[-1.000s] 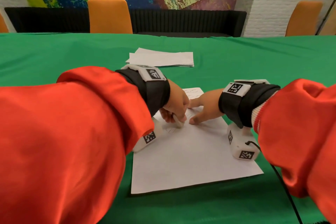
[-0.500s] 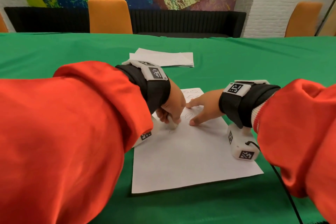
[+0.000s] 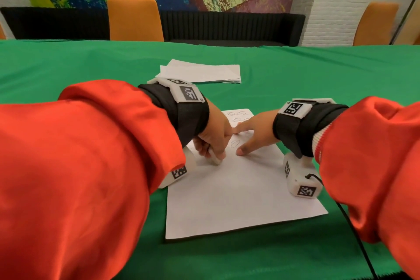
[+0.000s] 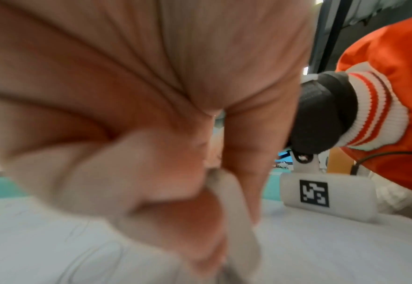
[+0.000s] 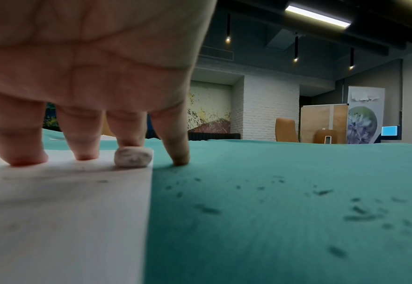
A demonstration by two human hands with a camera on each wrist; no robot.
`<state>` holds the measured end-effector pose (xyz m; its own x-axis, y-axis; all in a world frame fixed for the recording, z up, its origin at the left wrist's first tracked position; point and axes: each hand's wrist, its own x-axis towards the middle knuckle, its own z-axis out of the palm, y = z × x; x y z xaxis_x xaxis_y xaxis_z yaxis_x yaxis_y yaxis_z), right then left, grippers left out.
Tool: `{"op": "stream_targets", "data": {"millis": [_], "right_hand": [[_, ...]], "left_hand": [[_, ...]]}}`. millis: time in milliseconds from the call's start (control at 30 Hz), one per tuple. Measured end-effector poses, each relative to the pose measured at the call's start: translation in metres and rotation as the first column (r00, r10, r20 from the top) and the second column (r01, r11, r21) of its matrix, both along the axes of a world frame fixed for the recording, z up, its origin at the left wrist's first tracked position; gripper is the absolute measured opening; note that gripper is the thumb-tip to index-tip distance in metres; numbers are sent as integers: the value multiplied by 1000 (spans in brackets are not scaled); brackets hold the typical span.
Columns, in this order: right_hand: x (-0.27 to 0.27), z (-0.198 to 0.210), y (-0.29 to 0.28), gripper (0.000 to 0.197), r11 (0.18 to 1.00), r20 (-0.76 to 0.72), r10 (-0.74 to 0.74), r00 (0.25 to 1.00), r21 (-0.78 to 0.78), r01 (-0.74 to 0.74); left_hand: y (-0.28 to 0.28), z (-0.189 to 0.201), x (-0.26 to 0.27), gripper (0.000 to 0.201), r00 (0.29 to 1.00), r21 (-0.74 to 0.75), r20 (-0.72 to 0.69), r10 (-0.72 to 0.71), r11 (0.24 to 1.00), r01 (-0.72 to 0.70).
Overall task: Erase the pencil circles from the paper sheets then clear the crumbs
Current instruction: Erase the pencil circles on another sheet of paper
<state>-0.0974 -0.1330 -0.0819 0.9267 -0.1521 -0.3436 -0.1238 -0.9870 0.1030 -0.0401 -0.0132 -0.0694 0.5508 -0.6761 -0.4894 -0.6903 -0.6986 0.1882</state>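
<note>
A white paper sheet (image 3: 238,191) lies on the green tablecloth (image 3: 318,79). Pencil circles (image 3: 236,118) show near its far edge, and one more circle (image 3: 234,143) lies between my hands. My left hand (image 3: 213,154) grips a white eraser (image 3: 215,160) with curled fingers and presses it on the sheet; the left wrist view shows that eraser (image 4: 234,211) pinched between thumb and fingers. My right hand (image 3: 250,134) rests on the sheet with straight, spread fingers (image 5: 27,153). A smudged white eraser lump (image 5: 133,157) lies at the sheet's edge beside them.
A stack of paper sheets (image 3: 200,71) lies farther back on the table. Dark eraser crumbs (image 5: 357,213) are scattered on the cloth right of the sheet. Orange chairs (image 3: 135,18) stand behind the far table edge. A black cable (image 3: 354,223) trails from my right wrist.
My left hand has slid the eraser a little to the left and toward me across the sheet. The right hand has stayed pressed in place.
</note>
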Motion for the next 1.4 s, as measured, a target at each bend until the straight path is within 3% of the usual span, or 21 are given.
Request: {"op": "stream_targets", "data": {"millis": [133,433,600,733,1000,1233,1400], "right_hand": [[-1,2,1,71,1000,-5,-8,1000,2,8],[0,1,1,73,1000,-19,-14,1000,17,14],[-2,1,2,71,1000,-9,-26,1000,12,26],[-1,2,3,71,1000,-13,-25,1000,11,25],[1,1,1,73,1000,-27,-6,1000,17,6],[0,1,2,72,1000,-20,-20,1000,3,20],[2,1,1,75,1000,-35,-21,999,12,21]], "left_hand": [[-4,2,0,19,987,-80,153,-58,994,71],[9,0,0,24,995,41,37,-88,995,86],[0,4,-5,20,970,-91,215,-113,987,135],[-4,-2,-6,21,957,-45,250,-148,985,164],[9,0,-5,23,989,37,96,-112,993,109],[-2,0,-8,20,955,-12,261,-138,989,147],[6,-1,-4,23,983,34,133,-125,992,122]]}}
